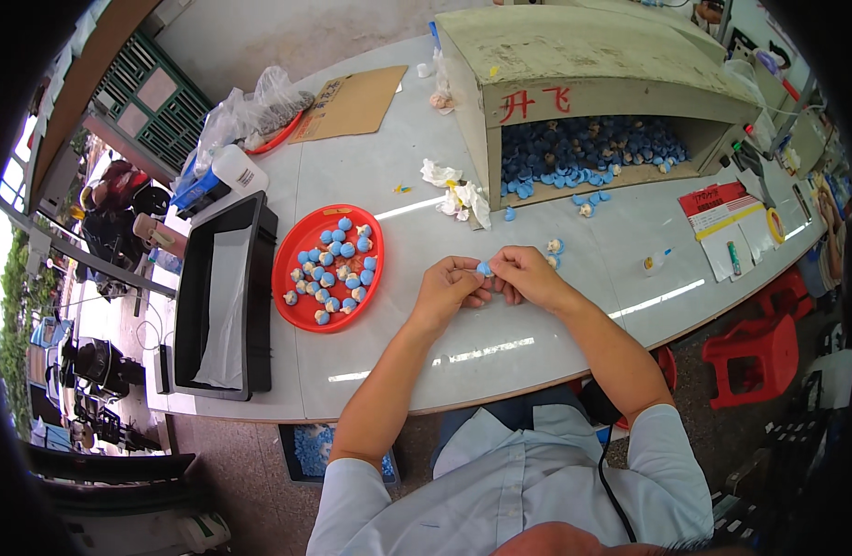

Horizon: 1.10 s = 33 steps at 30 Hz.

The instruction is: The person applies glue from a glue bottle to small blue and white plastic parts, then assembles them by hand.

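Over the near middle of the table, my left hand (452,287) and my right hand (528,275) meet with fingers pinched together. Between their fingertips is a small rounded blue piece (484,269); both hands grip it, and the fingers cover part of it. Just beyond my right hand lie a couple of loose blue-and-cream pieces (555,246). To the left, a round red tray (283,295) holds several small balls, each part blue and part cream. Many blue pieces (583,153) are heaped inside the opening of a cream-coloured box-like housing (620,69), some spilling onto the table.
A black tray (259,343) with a white sheet stands at the left edge. Cardboard (352,104), crumpled tissue (463,197) and a white bottle (240,171) lie farther back. To the right are papers (722,232) and tape (775,225); a red stool (755,357) stands below.
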Motion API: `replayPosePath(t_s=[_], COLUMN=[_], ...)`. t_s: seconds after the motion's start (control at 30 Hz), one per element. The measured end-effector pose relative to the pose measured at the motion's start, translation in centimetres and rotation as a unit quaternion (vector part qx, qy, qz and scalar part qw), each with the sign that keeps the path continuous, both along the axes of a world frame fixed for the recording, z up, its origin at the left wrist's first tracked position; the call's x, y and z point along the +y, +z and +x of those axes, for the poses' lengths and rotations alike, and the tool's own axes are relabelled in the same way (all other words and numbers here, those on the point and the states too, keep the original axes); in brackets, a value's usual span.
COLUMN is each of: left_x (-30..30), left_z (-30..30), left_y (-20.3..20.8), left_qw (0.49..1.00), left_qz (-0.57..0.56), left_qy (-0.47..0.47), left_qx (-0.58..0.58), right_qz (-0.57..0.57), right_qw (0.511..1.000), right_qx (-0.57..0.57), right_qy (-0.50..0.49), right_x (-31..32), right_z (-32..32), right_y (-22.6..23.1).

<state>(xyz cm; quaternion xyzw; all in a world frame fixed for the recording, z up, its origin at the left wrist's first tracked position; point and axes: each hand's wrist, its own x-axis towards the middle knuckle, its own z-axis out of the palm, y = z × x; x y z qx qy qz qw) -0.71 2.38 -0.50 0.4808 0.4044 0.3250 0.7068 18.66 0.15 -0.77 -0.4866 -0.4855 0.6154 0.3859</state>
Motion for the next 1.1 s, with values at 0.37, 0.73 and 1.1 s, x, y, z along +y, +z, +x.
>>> replayPosePath(t_s=[0.37,0.73,1.1], left_x=[0.2,-0.3,-0.7], left_z=[-0.2,0.4,0.7], left_y=[-0.4,-0.8,-0.5], left_qw=[1.0,0.998,0.993], left_qz=[0.02,0.058,0.106], left_qy=[0.012,0.027,0.04], left_qx=[0.001,0.029,0.04], right_qz=[0.031,0.038,0.08], right_qw=[0.998,0.996,0.992], right_qx=[-0.041,-0.078,-0.086], right_qy=[0.022,0.005,-0.039], right_x=[-0.4,-0.7,-1.1], right_z=[-0.1,-0.5,-1.1], right_y=[0.8,1.1,1.2])
